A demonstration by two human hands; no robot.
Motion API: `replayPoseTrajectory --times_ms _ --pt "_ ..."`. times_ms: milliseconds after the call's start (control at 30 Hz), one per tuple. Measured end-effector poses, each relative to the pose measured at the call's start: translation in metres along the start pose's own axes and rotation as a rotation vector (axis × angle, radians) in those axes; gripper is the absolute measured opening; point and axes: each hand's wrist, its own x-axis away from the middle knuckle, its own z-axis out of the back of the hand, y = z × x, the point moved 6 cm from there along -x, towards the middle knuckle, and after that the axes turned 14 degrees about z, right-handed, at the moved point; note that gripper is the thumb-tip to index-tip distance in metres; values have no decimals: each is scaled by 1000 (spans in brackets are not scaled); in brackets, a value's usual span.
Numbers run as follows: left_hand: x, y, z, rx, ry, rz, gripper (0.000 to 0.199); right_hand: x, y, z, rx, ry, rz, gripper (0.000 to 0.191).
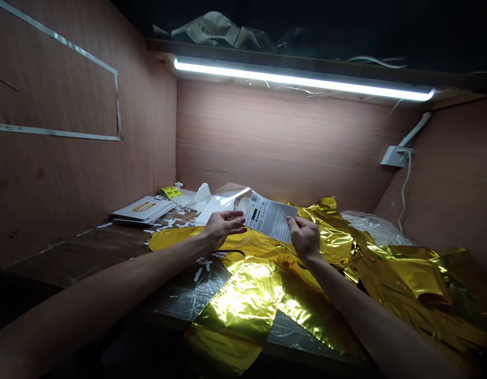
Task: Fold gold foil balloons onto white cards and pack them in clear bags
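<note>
A grey-white printed card (269, 217) with a barcode and small black print is held up above the gold foil, tilted. At its right edge, my right hand (306, 237) is closed, thumb on the printed face. The fingertips of my left hand (223, 229) are closed at the card's left edge, partly overlapping it. Behind the card and my left hand is a clear plastic sleeve (231, 196) that catches the light; I cannot tell whether it is joined to the card. Gold foil balloons (247, 289) lie flat and crumpled beneath both hands.
A stack of white cards (144, 208) printed with a gold U sits at left, near a yellow label (170, 192). White paper scraps (204, 266) litter the dark tabletop (176, 289). Clear plastic (375, 226) lies back right. A lit tube (306, 79) hangs under the shelf.
</note>
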Motion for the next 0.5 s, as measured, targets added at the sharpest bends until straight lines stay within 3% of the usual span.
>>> replayPoseTrajectory --times_ms 100,333,500 --pt "0 1 5 -3 53 -58 34 3 -4 -2 7 68 -2 43" --pt "-5 6 18 -3 119 -84 35 9 0 -28 -616 -110 -214 47" --pt "-3 6 13 14 90 -37 28 11 1 -33 -638 -184 -234 42"
